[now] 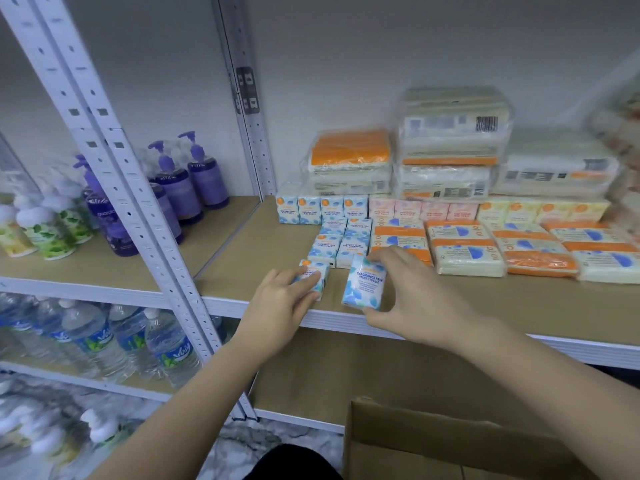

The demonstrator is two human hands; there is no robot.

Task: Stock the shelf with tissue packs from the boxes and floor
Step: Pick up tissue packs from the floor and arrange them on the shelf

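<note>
While both arms are reaching over a cardboard box (pixel 415 441) toward the shelf (pixel 485 306), the right hand (pixel 412 299) is pinching a blue mini tissue pack (pixel 364 283) between thumb and curled fingers, holding it tilted at the shelf's front edge. The left hand (pixel 282 303) is resting on a second blue pack (pixel 315 276) just beside it, fingers laid over its top and thumb at its near side, apparently gripping it, though blur is making that hard to confirm. Behind them, more blue packs (pixel 343 237) are lying and standing in short rows, pink packs (pixel 422 209) and yellow packs (pixel 540 211) are lining up to the right, and orange-banded tissue bundles (pixel 467 251) are filling the space alongside. Larger wrapped bundles (pixel 450 143) are sitting stacked against the white wall (pixel 381 46). Beyond the perforated metal uprights (pixel 114 161), purple pump bottles (pixel 187 181) are crowding the neighbouring bay, with water bottles (pixel 104 337) standing on the level below. Marble-patterned flooring (pixel 242 441) is showing beneath.
</note>
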